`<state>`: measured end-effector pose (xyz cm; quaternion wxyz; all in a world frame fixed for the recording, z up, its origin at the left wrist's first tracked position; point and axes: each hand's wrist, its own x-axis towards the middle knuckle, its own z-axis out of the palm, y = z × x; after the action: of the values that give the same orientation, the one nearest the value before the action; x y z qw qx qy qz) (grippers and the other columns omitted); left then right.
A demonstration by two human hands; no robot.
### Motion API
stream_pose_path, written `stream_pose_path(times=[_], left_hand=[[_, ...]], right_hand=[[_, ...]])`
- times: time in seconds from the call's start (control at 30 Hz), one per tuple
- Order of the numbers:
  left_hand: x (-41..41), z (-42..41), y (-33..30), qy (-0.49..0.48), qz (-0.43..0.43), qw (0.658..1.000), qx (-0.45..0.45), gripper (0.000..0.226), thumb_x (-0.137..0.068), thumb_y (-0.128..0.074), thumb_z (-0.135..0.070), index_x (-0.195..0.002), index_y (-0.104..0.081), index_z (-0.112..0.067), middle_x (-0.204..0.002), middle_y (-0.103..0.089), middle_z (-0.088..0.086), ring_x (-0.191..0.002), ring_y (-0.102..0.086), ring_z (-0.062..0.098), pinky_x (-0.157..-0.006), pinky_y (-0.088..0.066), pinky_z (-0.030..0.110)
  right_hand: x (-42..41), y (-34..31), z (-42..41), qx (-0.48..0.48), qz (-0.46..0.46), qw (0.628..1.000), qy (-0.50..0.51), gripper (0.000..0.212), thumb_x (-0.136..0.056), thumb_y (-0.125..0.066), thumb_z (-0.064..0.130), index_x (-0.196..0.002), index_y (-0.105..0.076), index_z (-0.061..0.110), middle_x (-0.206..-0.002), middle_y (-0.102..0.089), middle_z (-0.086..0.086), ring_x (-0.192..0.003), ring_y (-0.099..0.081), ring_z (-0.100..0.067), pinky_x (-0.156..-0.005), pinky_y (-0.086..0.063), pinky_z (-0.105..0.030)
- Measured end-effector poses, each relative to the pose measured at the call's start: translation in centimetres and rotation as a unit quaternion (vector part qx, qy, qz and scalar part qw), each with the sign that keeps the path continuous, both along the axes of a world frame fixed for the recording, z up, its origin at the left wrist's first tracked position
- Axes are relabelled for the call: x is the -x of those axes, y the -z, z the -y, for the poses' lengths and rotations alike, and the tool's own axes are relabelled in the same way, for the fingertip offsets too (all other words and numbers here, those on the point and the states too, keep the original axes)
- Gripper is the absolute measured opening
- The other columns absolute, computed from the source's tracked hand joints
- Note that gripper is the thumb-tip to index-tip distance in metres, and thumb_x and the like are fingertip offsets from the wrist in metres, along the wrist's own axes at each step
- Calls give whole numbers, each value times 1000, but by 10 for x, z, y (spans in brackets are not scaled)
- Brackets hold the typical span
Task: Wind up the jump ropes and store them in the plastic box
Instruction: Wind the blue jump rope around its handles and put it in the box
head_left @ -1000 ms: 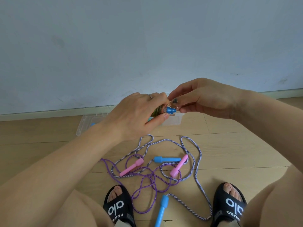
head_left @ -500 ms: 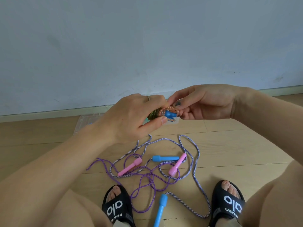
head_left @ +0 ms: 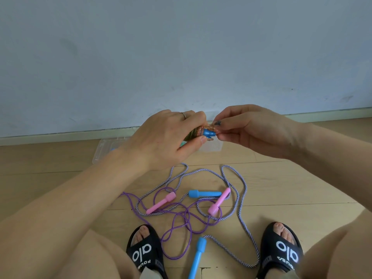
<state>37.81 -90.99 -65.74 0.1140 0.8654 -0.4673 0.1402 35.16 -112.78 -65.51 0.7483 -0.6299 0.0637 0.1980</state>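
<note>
Both hands [head_left: 211,133] raised, fingertips together

The wall [head_left: 181,47] is plain and pale blue-grey. It fills the top half of the view. It has a few small dark marks and scuffs low down on the right. A pale baseboard [head_left: 50,137] runs along the bottom of the wall, where it meets the floor [head_left: 291,188]. The floor is made of light wood boards with thin dark lines between them. The light is soft and even, with only faint shadows.

Both hands [head_left: 209,135] on wound rope bundle [head_left: 203,133].
</note>
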Motion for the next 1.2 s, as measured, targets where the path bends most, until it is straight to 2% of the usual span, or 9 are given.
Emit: stream_pose_path(times=[0.2, 0.33, 0.4, 0.43, 0.5, 0.53, 0.6, 0.9, 1.2], left_hand=[[-2, 0, 0, -14, 12, 1000, -2, 30, -94, -45, -41, -107, -56, -15, -82, -61, -5, -63, -51, 25, -61, -35, 33], [-3, 0, 0, -18, 9, 1000, 0, 30, -93, -45, -41, -106, -55, -16, -81, -61, -4, -63, -52, 26, -61, -37, 34], [-3, 1, 0, -19, 5, 1000, 2, 29, -93, -45, -40, -105, -54, -16, -81, -60, -5, -63, -52, 26, -62, -38, 34], [-3, 1, 0, -19, 2, 1000, 5, 28, -93, -45, -40, -105, -54, -16, -81, -60, -5, -63, -53, 26, -62, -39, 34], [-3, 1, 0, -21, -7, 1000, 14, 29, -93, -44, -40, -106, -54, -17, -83, -62, -6, -65, -54, 26, -63, -40, 34], [-3, 1, 0, -23, -8, 1000, 19, 29, -93, -44, -40, -106, -54, -17, -83, -62, -6, -65, -54, 26, -62, -39, 33], [-3, 1, 0, -25, -3, 999, 23, 29, -93, -44, -40, -106, -54, -16, -82, -62, -5, -64, -53, 27, -61, -37, 32], [-4, 2, 1, -23, -1, 1000, 14, 31, -94, -41, -42, -108, -53, -16, -84, -63, -5, -65, -54, 27, -62, -43, 36], [-4, 2, 2, -32, -1, 999, 15, 28, -95, -44, -39, -108, -52, -16, -80, -59, -7, -61, -51, 26, -60, -33, 30]], right_hand=[[4, -4, -4, 56, 69, 996, 17, 10, -85, -60, -10, -90, -67, -4, -91, -71, -18, -84, -70, -19, -75, -55, -20], [8, -3, -5, 175, 124, 977, 14, 15, -76, -75, 0, -90, -72, 4, -99, -73, -19, -101, -69, -33, -100, -51, -47], [9, -2, -8, 212, 139, 967, 27, 14, -75, -78, 6, -88, -74, 8, -95, -75, -13, -101, -68, -33, -101, -47, -55], [9, -1, -8, 218, 142, 965, 35, 12, -77, -77, 5, -89, -74, 8, -94, -75, -13, -97, -69, -31, -97, -50, -53], [8, 0, -9, 190, 132, 972, 51, 11, -82, -71, -1, -93, -72, 1, -94, -74, -16, -83, -71, -21, -82, -57, -35], [8, 0, -9, 162, 120, 978, 53, 11, -84, -69, -3, -95, -71, -2, -93, -73, -17, -79, -70, -16, -77, -56, -25], [7, 1, -11, 114, 88, 988, 55, 11, -87, -65, -4, -97, -69, -4, -92, -71, -15, -76, -69, -11, -71, -53, -17], [6, 2, -12, 59, 46, 995, 72, 14, -88, -60, -7, -87, -70, 3, -90, -72, -12, -82, -66, -17, -72, -56, -22], [3, 3, -11, 87, 90, 990, 61, 23, -90, -58, -6, -82, -72, 10, -89, -70, -13, -75, -61, -17, -69, -55, -22]])
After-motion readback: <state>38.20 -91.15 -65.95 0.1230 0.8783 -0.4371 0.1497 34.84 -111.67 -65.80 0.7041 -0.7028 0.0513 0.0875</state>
